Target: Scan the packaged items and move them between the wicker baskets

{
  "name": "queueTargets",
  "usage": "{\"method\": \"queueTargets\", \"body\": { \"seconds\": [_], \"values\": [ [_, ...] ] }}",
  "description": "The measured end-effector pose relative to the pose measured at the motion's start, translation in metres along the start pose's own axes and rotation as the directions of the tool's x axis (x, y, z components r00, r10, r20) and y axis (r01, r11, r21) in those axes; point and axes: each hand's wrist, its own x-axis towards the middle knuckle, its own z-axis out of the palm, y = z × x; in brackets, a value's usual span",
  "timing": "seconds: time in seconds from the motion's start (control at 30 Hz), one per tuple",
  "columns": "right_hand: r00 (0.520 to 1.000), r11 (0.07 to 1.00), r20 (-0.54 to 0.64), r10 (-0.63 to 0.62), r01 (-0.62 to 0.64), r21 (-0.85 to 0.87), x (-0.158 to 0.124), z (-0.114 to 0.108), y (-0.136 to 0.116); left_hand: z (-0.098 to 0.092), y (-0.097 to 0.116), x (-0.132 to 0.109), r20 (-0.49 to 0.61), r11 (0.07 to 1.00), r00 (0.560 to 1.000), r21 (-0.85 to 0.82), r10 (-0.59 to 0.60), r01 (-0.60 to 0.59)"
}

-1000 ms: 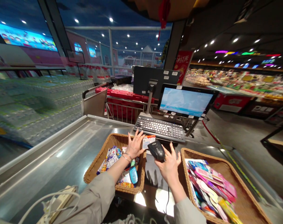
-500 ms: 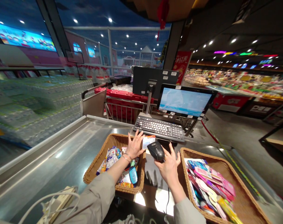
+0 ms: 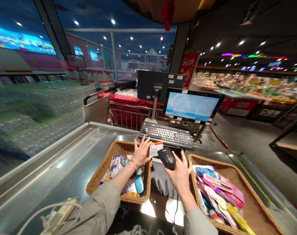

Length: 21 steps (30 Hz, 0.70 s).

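In my left hand [image 3: 140,153] is a small flat white packet with a red-orange top edge [image 3: 156,149], gripped at its left side above the rim of the left wicker basket [image 3: 119,146]. That basket holds a jumble of small wrapped goods, with a blue item [image 3: 139,184] on top. My right hand [image 3: 179,174] is wrapped round a black handheld barcode scanner [image 3: 167,157], whose head is close to the packet's right edge. A dark cord hangs below the scanner. The right hand's thumb and part of its grip are hidden.
Behind the hands lie a black keyboard [image 3: 165,134] and a lit monitor [image 3: 191,106]. At right, another wicker basket [image 3: 263,202] contains several colourful packaged items. A power strip with white cables [image 3: 62,213] rests on the metal counter [image 3: 72,163] at lower left.
My right hand has shifted slightly right with the scanner, drawing it away from the packet and uncovering more of it. The left hand keeps its grip. The whole view has moved slightly.
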Motion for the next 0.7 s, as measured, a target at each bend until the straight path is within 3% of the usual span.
{"method": "queueTargets", "body": {
  "seconds": [0.33,0.7],
  "values": [
    [0.994,0.996,-0.067,0.082,-0.084,-0.036,-0.006,-0.008,0.021,0.007,0.014,0.011,-0.018,0.996,0.996,-0.014,0.09,-0.09],
    [0.958,0.966,-0.147,0.247,-0.256,-0.042,-0.021,-0.03,0.05,0.017,0.053,0.033,-0.049,0.973,0.977,-0.09,0.21,-0.213]
  ]
}}
